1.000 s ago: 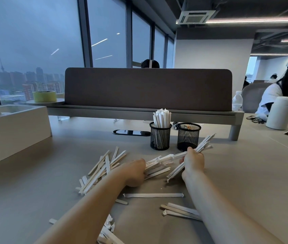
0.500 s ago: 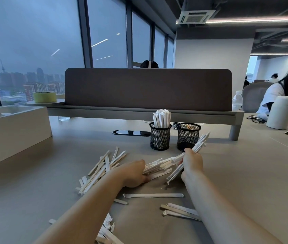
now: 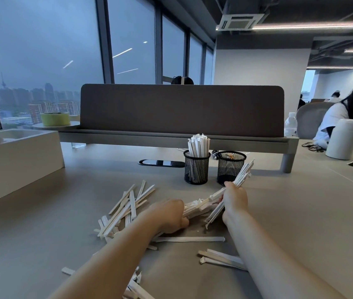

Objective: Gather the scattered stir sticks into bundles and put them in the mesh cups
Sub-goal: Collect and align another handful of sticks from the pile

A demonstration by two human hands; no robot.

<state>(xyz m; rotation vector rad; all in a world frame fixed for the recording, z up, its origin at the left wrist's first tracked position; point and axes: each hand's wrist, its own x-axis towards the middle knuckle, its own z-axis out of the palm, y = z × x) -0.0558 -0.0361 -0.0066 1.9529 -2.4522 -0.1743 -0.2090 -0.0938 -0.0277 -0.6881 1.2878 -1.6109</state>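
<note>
- Bundle of white paper-wrapped stir sticks fans out of the tightly curled right hand; some could slip.
- Left hand grips loose sticks beside it.
- Black mesh cup just beyond could tip.

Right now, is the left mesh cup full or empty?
Full: white stir sticks stand packed in the left mesh cup, poking above its rim.

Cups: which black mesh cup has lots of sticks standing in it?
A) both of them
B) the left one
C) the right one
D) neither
B: the left cup has a tall bunch of sticks poking out of its top, while the right cup shows no sticks above its rim.
</note>
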